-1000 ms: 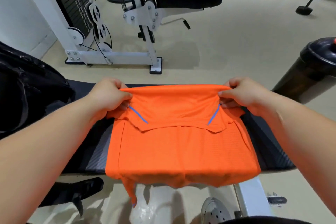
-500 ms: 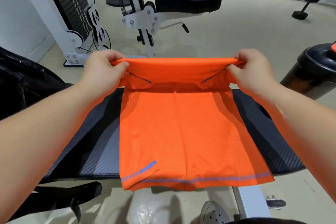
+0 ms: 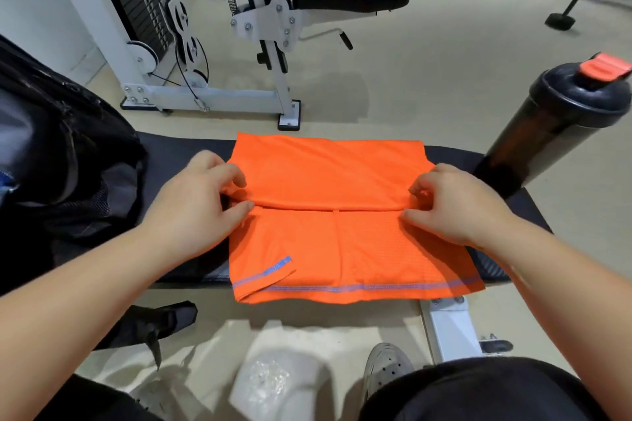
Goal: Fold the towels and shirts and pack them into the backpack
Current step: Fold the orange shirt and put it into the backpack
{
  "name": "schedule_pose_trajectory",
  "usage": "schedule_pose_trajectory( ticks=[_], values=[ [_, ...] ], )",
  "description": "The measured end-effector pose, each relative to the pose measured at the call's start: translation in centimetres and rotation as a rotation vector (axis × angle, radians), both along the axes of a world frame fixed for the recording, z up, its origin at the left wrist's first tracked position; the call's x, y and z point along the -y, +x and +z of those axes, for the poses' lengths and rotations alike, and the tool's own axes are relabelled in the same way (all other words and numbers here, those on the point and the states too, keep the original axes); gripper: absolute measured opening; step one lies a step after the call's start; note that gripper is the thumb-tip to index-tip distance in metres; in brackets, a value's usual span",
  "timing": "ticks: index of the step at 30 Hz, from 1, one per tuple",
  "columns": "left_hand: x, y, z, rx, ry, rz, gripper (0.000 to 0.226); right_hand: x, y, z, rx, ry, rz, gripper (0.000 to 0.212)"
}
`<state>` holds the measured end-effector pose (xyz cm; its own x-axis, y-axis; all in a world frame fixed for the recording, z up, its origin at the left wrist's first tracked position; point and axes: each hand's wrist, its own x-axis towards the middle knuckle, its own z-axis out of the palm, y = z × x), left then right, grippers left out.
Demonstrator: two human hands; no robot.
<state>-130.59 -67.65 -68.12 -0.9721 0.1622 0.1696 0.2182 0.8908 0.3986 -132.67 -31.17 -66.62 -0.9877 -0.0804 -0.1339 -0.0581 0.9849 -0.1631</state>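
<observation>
We see a black bench carrying a folded shirt mid-pad, a backpack at left and a bottle far right.

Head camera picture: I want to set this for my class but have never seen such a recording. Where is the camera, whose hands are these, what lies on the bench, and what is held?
There is no machine at work here. A person uses bare hands, and a camera worn on their head looks forward and down, so both arms reach in from the bottom edge. The left hand and the right hand each pinch one end of a fold running across an orange shirt. The shirt lies on a dark padded bench. A black backpack sits at the left, and a dark shaker bottle with an orange cap stands at the right. A gym weight machine stands behind.
</observation>
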Motion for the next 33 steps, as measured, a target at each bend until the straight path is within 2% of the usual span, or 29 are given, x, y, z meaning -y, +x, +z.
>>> schedule_pose_trajectory(
  ticks=[2, 3, 5, 8, 11, 14, 18, 23, 27, 30, 33],
  values=[
    [-0.8, 1.3, 0.2, -0.003, -0.072, -0.105, 0.022, 1.6, 0.5, 0.8, -0.084, 0.031, 0.032, 0.039],
    [-1.3, 1.9, 0.1, 0.037, -0.117, -0.183, 0.028, 2.5, 0.6, 1.2, -0.109, 0.029, 0.057, 0.041],
    [-2.3, 2.9, -0.6, 0.132, -0.195, -0.311, 0.042, 4.8, 0.8, 1.5, -0.091, 0.000, 0.133, 0.045],
    [-2.9, 3.0, -1.9, 0.152, -0.266, -0.387, 0.049, 8.6, 0.9, 0.5, -0.006, 0.037, 0.289, 0.065],
    [-2.2, 2.6, -2.5, 0.114, -0.290, -0.364, 0.044, 10.7, 1.3, -2.0, 0.158, 0.005, 0.308, 0.072],
    [-0.9, 2.4, -2.5, 0.083, -0.293, -0.326, 0.033, 10.5, 1.4, -3.6, 0.272, 0.056, 0.322, 0.073],
    [0.8, 2.7, -1.7, 0.104, -0.244, -0.329, 0.020, 10.4, 0.6, -2.6, 0.277, -0.007, 0.283, 0.066],
    [2.9, 3.2, -0.1, 0.148, -0.243, -0.345, 0.015, 11.5, 0.2, -2.5, 0.232, -0.023, 0.245, 0.066],
    [4.3, 3.1, 0.1, 0.211, -0.354, -0.210, 0.037, 11.7, -0.3, -3.1, 0.177, -0.050, 0.235, 0.090],
    [4.7, 2.9, 0.6, 0.222, -0.395, -0.095, 0.044, 11.7, -0.3, -3.2, 0.172, -0.049, 0.230, 0.088],
    [4.1, 2.6, 1.5, 0.202, -0.371, 0.011, 0.031, 11.6, 0.1, -2.7, 0.185, -0.001, 0.236, 0.075]
  ],
)
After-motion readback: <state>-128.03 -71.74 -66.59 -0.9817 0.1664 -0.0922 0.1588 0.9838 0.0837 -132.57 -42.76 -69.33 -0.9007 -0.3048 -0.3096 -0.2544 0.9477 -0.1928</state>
